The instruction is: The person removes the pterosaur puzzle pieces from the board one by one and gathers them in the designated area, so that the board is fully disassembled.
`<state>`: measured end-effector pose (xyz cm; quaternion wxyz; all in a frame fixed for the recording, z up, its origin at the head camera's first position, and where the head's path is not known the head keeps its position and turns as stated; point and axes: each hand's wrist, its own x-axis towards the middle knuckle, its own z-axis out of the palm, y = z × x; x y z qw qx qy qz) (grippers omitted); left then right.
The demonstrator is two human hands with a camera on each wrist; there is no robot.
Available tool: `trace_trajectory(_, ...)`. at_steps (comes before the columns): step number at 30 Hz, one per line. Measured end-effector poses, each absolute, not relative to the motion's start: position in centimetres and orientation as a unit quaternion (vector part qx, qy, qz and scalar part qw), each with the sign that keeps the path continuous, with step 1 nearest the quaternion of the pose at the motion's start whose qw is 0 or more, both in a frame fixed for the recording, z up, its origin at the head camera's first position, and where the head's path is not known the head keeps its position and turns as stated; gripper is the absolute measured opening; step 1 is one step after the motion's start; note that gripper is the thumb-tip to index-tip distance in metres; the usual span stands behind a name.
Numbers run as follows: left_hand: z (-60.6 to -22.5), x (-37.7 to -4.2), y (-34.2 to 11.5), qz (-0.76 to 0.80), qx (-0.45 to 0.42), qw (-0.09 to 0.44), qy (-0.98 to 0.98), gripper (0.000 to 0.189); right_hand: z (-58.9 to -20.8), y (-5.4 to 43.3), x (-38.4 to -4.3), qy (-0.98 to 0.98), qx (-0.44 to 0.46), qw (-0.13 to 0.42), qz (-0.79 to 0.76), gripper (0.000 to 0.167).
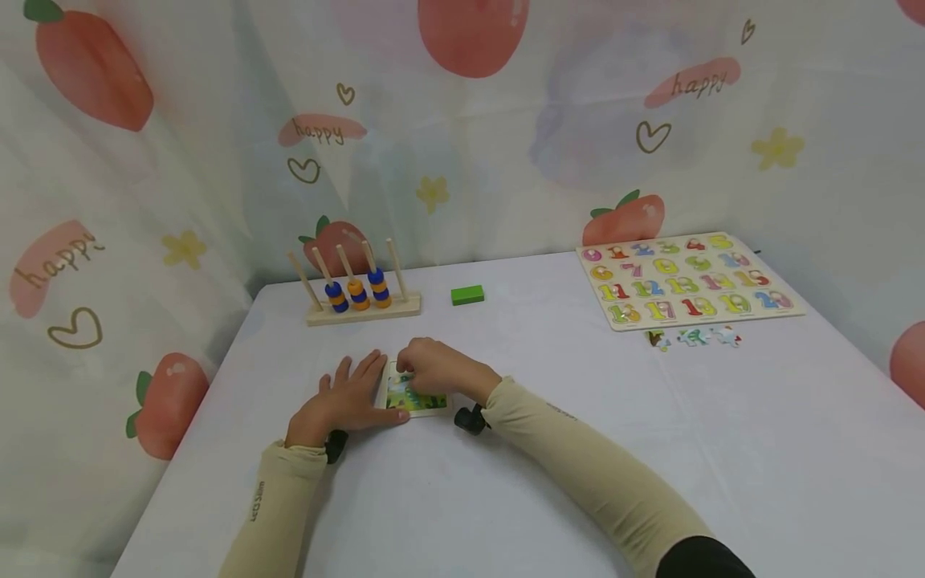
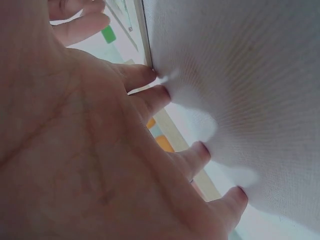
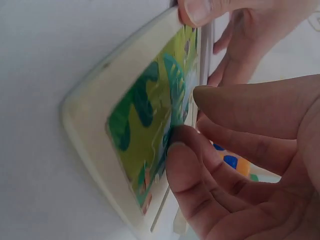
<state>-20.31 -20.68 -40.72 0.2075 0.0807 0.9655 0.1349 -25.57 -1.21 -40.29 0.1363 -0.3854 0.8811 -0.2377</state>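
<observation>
A small wooden jigsaw board (image 1: 431,413) with a green and pale blue picture lies on the table between both hands. My left hand (image 1: 345,401) has its fingers spread beside the board's left edge. In the left wrist view, fingertips (image 2: 202,150) press on the cloth. The left thumb (image 3: 197,11) rests on the board's corner in the right wrist view. My right hand (image 1: 442,369) reaches over the board with bent fingers (image 3: 184,167) whose tips touch the picture. The right thumb stands apart from them, and no piece shows between. What lies under those fingertips is hidden.
Behind the hands stands a wooden peg rack (image 1: 361,315) with blue and orange beads. A green block (image 1: 467,295) lies right of it. At the back right is a number puzzle board (image 1: 694,281), with several loose jigsaw pieces (image 1: 694,337) in front. A patterned curtain (image 1: 506,160) closes the back.
</observation>
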Motion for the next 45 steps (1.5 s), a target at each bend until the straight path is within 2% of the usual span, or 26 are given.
trace_trajectory(8,-40.8,-20.4,-20.9,0.138,0.091,0.210,0.964,0.114,-40.7,-1.7,-25.2,0.893,-0.382,0.113,-0.208,0.018)
trace_trajectory(14,-41.0,-20.7,-21.2,0.138,0.105,0.207,0.963,0.104,-40.8,-1.9,-25.1,0.896,-0.375,0.114,-0.208,0.017)
trace_trajectory(21,-41.0,-20.7,-21.2,0.141,0.099,0.211,0.962,0.103,-40.6,-1.8,-24.9,0.898,-0.362,0.118,-0.219,0.016)
trace_trajectory(34,-40.8,-20.5,-21.1,0.145,0.094,0.209,0.963,0.103,-41.0,-1.3,-25.2,0.852,-0.379,0.117,-0.342,0.010)
trace_trajectory(45,-40.9,-20.6,-21.1,0.139,0.092,0.211,0.963,0.105,-41.5,-1.0,-25.4,0.849,-0.345,0.098,-0.387,0.008)
